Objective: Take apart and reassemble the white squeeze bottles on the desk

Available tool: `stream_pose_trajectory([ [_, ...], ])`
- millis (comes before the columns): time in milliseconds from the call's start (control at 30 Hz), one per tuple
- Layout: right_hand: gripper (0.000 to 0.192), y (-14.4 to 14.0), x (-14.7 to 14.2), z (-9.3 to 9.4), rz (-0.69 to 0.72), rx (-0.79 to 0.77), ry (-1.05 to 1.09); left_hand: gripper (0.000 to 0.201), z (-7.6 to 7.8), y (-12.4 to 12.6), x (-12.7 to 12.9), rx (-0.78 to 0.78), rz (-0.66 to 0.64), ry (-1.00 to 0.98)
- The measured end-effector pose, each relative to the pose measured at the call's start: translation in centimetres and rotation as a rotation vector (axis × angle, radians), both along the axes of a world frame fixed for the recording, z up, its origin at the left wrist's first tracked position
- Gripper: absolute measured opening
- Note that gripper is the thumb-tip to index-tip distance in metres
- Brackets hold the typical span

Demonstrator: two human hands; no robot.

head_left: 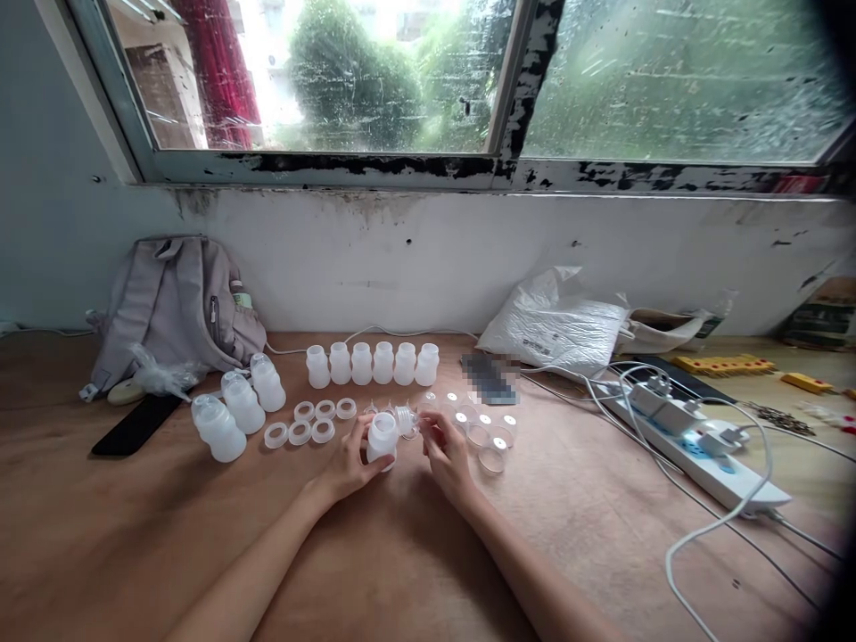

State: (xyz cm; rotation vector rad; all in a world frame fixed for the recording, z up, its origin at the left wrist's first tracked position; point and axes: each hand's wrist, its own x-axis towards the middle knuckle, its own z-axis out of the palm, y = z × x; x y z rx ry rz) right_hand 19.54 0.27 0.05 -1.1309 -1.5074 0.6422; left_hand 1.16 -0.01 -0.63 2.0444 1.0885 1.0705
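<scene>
Forearms: our two arms come in from 6 o'clock across the bare table (415, 571) and meet near its middle.
Left hand: our left hand (351, 464) is clamped round a small white bottle (382, 437), which stands upright on the table with its long axis vertical and its mouth up.
Right hand: our right hand (447, 455) sits just at 3 o'clock of that bottle, fingers curled together on a small clear part (405, 419); we cannot tell exactly what the part is.
Key relation: the clear part lies at about 1 o'clock of the bottle's mouth, just beside it and tilted toward it, so the right hand is the nearer one to the mouth while the left steadies the body.
Caps: clear caps (482, 432) lie scattered at 2 o'clock of the right hand, near it.
Rings: white rings (311, 422) lie in two short rows at 10 o'clock of the left hand.
Done bottles: three larger bottles (241, 403) with tops on stand at 9 o'clock, beyond the rings.
Row: six open bottles (373, 363) stand in a line at 12 o'clock, well behind the hands.
Left edge: a black phone (137, 425) and a grey backpack (177, 303) lie at 10 o'clock.
Right edge: a power strip (695, 446) with cables and a white bag (555, 325) lie at 2 o'clock.
Far: a window (428, 80) over the wall.
</scene>
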Motion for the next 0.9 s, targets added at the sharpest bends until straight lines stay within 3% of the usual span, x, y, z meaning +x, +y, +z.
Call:
stream_pose_trajectory([
  [167,0.014,-0.2,0.2,0.2,0.009,0.028,-0.023,0.053,0.8,-0.2,-0.3,0.192,0.064,0.125],
  [333,0.013,-0.2,0.4,0.2,0.005,0.024,-0.089,0.052,0.5,0.1,-0.9,0.224,0.136,0.158],
  [467,0.012,-0.1,0.5,0.4,0.035,0.006,-0.110,0.043,0.5,0.2,-1.2,0.268,0.104,0.176],
  [733,0.016,0.0,0.7,1.1,0.079,-0.037,-0.133,0.043,0.7,0.3,-1.5,0.317,0.048,0.172],
  [900,0.029,-0.2,0.7,1.6,0.060,-0.010,-0.152,0.043,0.7,0.3,-1.6,0.353,0.019,0.191],
])
